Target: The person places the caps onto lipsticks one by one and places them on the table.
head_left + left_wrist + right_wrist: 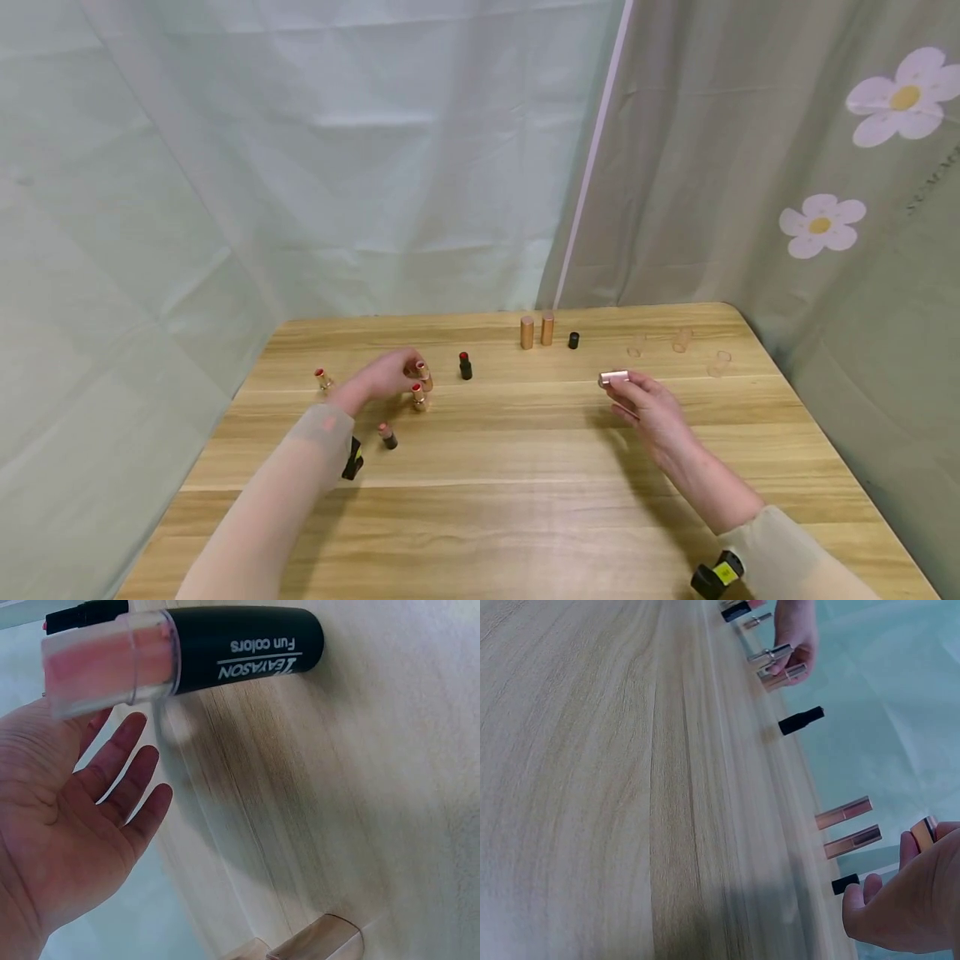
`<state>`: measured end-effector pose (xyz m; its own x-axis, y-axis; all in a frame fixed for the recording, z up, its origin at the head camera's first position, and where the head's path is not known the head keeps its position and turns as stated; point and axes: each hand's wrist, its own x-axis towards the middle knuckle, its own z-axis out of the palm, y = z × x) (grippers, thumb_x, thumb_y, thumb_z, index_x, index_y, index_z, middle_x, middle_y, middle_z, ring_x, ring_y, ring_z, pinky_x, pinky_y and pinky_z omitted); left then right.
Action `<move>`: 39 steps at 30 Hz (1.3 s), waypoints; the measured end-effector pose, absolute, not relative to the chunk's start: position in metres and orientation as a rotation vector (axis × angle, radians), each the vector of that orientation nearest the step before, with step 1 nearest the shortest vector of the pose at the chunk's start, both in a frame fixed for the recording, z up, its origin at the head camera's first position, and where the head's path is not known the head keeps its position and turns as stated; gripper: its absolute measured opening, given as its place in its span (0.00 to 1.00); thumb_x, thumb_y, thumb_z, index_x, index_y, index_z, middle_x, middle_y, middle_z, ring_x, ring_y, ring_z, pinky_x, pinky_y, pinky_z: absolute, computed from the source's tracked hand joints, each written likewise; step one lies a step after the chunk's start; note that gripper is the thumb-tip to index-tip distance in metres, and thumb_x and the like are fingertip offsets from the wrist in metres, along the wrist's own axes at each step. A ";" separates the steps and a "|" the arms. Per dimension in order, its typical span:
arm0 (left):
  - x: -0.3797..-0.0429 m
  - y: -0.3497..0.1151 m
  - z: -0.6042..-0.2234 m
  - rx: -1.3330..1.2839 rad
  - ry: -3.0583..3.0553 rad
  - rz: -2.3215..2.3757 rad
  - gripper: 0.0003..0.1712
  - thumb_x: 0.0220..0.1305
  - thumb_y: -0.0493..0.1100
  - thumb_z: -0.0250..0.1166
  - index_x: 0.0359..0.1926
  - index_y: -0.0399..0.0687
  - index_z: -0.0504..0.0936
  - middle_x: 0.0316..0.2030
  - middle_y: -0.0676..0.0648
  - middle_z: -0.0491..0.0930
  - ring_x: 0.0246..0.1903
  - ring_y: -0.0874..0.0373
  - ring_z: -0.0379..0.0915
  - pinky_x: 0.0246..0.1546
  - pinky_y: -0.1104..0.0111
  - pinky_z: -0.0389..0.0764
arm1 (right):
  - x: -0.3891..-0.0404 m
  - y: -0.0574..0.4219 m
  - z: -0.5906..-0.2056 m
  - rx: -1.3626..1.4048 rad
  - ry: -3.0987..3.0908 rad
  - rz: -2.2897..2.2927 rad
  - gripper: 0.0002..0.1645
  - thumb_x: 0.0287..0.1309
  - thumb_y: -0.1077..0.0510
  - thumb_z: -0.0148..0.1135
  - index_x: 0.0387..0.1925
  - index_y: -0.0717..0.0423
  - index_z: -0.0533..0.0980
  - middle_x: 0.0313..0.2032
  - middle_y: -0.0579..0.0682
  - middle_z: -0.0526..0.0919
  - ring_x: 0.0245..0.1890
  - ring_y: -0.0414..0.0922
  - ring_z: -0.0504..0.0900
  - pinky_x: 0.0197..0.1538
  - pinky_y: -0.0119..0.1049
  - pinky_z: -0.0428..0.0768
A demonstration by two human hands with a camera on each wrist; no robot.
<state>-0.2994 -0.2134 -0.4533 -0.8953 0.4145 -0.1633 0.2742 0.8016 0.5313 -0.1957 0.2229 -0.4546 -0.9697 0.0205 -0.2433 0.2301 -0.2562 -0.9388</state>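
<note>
In the head view my left hand pinches an uncapped rose-gold lipstick standing on the table, thumb and forefinger at its side. Its other three fingers are spread in the left wrist view. Close in front stands a second rose-gold lipstick with a red tip. My right hand holds a shiny rose-gold lipstick cap sideways above the table, between thumb and fingers. Nearer me than the left hand is a black-based pink lipstick under a clear cover. Another rose-gold lipstick stands left of that hand.
A black lipstick with a red tip stands right of the left hand. Further back are two upright rose-gold caps and a small black cap. Several clear caps lie at the back right. Curtains hang behind the wooden table.
</note>
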 end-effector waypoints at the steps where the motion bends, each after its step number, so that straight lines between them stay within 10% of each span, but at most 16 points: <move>1: -0.299 -0.214 -0.453 0.524 2.717 0.747 0.13 0.66 0.33 0.67 0.50 0.36 0.78 0.45 0.41 0.80 0.47 0.47 0.77 0.54 0.51 0.78 | -0.196 0.223 -0.455 0.311 1.832 -2.365 0.05 0.73 0.57 0.61 0.46 0.51 0.77 0.39 0.37 0.88 0.47 0.36 0.84 0.69 0.48 0.70; 14: -0.289 -0.222 -0.430 0.421 2.705 0.967 0.14 0.67 0.41 0.68 0.44 0.39 0.72 0.43 0.40 0.78 0.40 0.50 0.73 0.40 0.59 0.76 | -0.194 0.222 -0.452 0.304 1.813 -2.368 0.02 0.73 0.57 0.60 0.44 0.49 0.78 0.39 0.37 0.87 0.54 0.41 0.82 0.68 0.46 0.70; 39: -0.249 -0.206 -0.409 0.512 2.815 1.055 0.17 0.69 0.43 0.67 0.53 0.41 0.76 0.46 0.45 0.80 0.47 0.51 0.76 0.49 0.57 0.78 | -0.191 0.226 -0.450 0.297 1.786 -2.387 0.06 0.73 0.55 0.61 0.48 0.50 0.76 0.40 0.36 0.87 0.51 0.36 0.81 0.70 0.45 0.68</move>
